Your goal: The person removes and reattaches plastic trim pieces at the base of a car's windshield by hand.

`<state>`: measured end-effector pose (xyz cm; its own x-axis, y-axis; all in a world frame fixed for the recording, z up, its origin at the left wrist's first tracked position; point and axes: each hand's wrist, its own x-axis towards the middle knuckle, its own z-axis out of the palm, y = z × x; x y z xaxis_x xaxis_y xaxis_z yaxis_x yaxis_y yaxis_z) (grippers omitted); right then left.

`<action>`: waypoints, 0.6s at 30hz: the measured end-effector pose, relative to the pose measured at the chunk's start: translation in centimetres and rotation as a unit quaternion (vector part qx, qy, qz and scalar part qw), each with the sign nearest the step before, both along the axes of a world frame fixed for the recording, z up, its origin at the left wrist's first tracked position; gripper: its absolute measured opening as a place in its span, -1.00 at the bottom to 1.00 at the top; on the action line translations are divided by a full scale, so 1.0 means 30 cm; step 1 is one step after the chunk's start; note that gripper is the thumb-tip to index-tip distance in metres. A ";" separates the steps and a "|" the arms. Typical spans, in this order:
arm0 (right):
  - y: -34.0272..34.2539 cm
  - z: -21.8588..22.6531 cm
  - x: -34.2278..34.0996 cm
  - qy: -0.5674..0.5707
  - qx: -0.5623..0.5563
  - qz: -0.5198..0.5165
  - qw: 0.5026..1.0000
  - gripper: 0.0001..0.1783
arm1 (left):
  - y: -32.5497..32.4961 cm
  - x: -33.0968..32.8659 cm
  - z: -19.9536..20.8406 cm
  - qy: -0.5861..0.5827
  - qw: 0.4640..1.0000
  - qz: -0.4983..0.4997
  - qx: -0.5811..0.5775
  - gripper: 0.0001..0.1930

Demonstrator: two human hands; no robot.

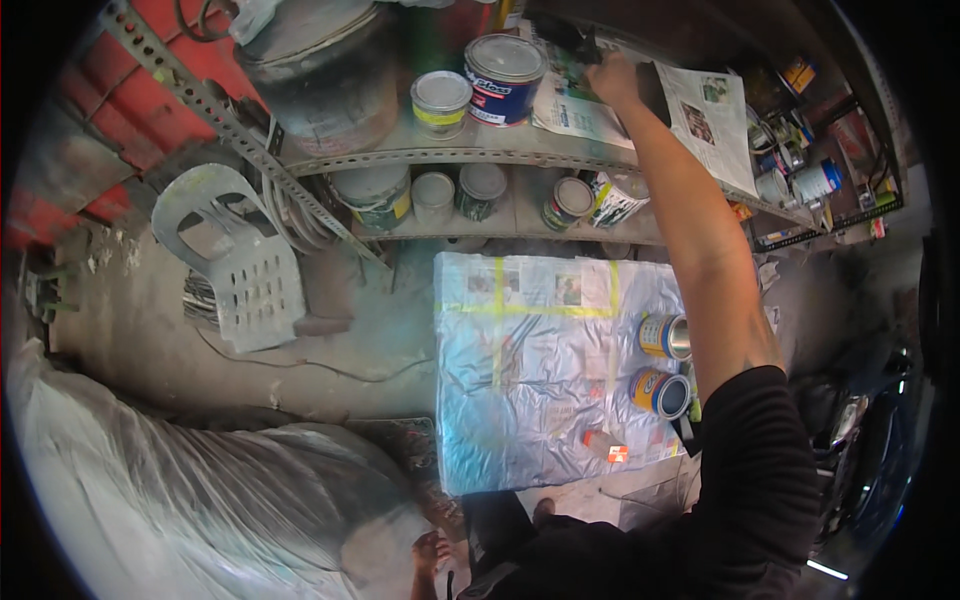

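- On the upper tier of the shelf [480, 142], one dark thing [565, 38] is lying at the far side; I am not making out its kind.
- Its long axis is running roughly left to right, slanting a little, one end pointing at my right hand [613, 82] and the other toward the upper left.
- Fingers of that hand are meeting its right end; they are partly hidden, so I cannot tell whether they are pinching it.
- Down by the lower edge, my left hand [432, 552] is hanging with fingers loosely bent; I cannot tell whether they are holding anything.
- Newspaper [708, 120] is covering the shelf on both sides of the right hand.
- Left of the dark thing, I am counting one big bucket [325, 90], one small can [440, 108] and one dark blue can [503, 85].
- Five containers [433, 198] are standing on the tier below.
- Two cans [655, 392] and one orange-capped bottle [603, 445] are sitting on the plastic-covered worktop [540, 365], the cans' round ends facing right.
- One grey chair [262, 295] is standing at left.
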<state>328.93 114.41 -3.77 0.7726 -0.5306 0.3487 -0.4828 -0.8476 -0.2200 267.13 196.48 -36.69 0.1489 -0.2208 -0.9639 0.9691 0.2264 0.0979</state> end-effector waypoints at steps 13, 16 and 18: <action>0.164 0.394 -0.959 -0.330 0.094 0.111 0.933 -0.65 | -0.189 0.416 0.165 -0.335 0.845 -0.378 0.175 -0.78; 0.335 0.353 -1.435 -0.304 0.003 0.122 0.945 -0.67 | -0.303 0.543 0.241 -0.606 0.564 -0.507 0.239 -0.74; 0.422 0.271 -1.784 -0.254 0.059 0.081 0.962 -0.67 | -0.599 0.614 0.510 -0.626 0.580 -0.486 0.191 -0.75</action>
<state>275.43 127.08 4.36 0.5943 -0.4775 0.6471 -0.1518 -0.8568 -0.4929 285.56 178.51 -21.39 0.7687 -0.5925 -0.2411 -0.2630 -0.6363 0.7253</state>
